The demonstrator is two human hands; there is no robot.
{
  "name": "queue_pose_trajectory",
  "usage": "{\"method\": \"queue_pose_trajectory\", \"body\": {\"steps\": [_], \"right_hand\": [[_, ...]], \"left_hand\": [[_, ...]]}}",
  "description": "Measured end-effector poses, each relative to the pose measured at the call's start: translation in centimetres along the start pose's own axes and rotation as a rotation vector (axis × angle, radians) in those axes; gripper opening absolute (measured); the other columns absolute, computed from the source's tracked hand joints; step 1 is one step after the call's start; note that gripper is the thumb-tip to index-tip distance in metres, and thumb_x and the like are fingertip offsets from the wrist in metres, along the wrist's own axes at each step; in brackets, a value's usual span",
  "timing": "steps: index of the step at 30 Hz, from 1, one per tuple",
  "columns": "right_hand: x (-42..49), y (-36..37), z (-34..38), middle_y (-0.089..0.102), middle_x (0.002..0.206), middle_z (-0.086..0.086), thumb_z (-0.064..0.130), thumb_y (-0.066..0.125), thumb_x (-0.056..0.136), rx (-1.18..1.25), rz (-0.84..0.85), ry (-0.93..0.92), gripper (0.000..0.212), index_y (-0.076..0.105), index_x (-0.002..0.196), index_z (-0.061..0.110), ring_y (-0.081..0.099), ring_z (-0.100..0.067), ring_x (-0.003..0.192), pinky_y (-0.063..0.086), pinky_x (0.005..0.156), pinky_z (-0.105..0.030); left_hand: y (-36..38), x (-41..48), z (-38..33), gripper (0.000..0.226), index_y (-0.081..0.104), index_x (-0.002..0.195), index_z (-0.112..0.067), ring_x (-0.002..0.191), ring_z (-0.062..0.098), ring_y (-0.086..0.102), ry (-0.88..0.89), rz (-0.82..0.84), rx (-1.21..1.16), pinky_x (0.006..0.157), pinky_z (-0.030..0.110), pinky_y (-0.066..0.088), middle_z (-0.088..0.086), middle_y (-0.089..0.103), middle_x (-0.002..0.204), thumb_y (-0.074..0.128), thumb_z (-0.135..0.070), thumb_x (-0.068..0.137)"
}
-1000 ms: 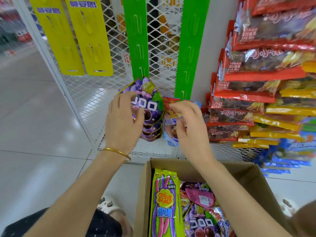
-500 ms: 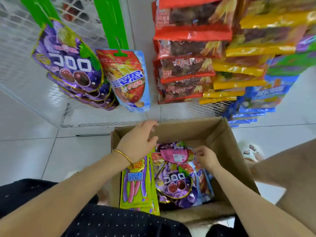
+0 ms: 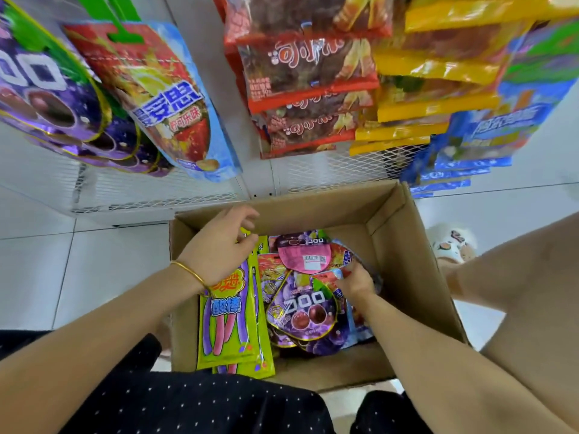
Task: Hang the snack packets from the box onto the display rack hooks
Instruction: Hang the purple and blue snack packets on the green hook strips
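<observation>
Both hands remain down in the cardboard box (image 3: pixel 407 245), as half a second ago; a second ago they were up at the rack. The left hand (image 3: pixel 219 245) hovers near the far-left corner, fingers loosely bent, holding nothing, over two yellow-green packets (image 3: pixel 232 317) along the left wall; the right hand (image 3: pixel 357 281) pinches the edge of a red-and-blue packet (image 3: pixel 340 256) mid-box, beside one face-up purple packet (image 3: pixel 305 308) and one pink-backed packet (image 3: pixel 305 256); bare cardboard runs along the right wall. Above, one cola packet (image 3: pixel 166 98) hangs from a green strip (image 3: pixel 116 20).
</observation>
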State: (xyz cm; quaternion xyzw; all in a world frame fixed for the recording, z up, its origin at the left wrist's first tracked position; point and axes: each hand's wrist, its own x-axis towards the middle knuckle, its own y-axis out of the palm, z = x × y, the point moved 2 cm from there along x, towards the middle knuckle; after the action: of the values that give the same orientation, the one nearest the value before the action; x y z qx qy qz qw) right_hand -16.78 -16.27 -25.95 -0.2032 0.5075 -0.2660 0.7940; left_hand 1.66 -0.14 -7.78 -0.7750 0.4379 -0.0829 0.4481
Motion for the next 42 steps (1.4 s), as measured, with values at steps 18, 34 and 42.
{"method": "queue_pose_trajectory", "body": {"steps": [18, 34, 42], "right_hand": [[-10.4, -12.4, 11.5, 0.066, 0.078, -0.006, 0.011, 0.058, 0.091, 0.403, 0.209, -0.634, 0.012, 0.063, 0.089, 0.001, 0.06, -0.009, 0.068, 0.044, 0.06, -0.019], [-24.4, -12.8, 23.8, 0.051, 0.08, 0.022, 0.002, 0.064, 0.083, 0.422, -0.596, -1.35, 0.027, 0.052, 0.084, 0.027, 0.05, 0.005, 0.077, 0.037, 0.071, -0.007], [-26.6, -12.3, 29.6, 0.06, 0.095, -0.008, -0.001, 0.055, 0.088, 0.457, -0.826, -1.431, 0.019, 0.067, 0.101, 0.003, 0.05, -0.002, 0.088, 0.037, 0.083, -0.005]], "left_hand": [[-1.4, -0.7, -5.5, 0.041, 0.051, 0.126, -0.015, 0.099, 0.009, 0.055, 0.094, 0.067, -0.117, 0.078, 0.011, 0.036, -0.004, 0.057, 0.113, 0.062, -0.024, 0.087], [-20.4, -3.5, -7.4, 0.012, 0.062, 0.079, -0.014, 0.06, 0.0, 0.06, 0.313, -0.673, -0.357, 0.063, 0.013, 0.048, -0.005, 0.064, 0.073, 0.058, -0.018, 0.089], [-24.1, -1.3, -8.7, 0.012, 0.056, 0.101, -0.013, 0.086, 0.013, 0.063, 0.359, -0.786, -0.545, 0.079, 0.023, 0.051, -0.002, 0.061, 0.088, 0.058, -0.015, 0.09]]}}
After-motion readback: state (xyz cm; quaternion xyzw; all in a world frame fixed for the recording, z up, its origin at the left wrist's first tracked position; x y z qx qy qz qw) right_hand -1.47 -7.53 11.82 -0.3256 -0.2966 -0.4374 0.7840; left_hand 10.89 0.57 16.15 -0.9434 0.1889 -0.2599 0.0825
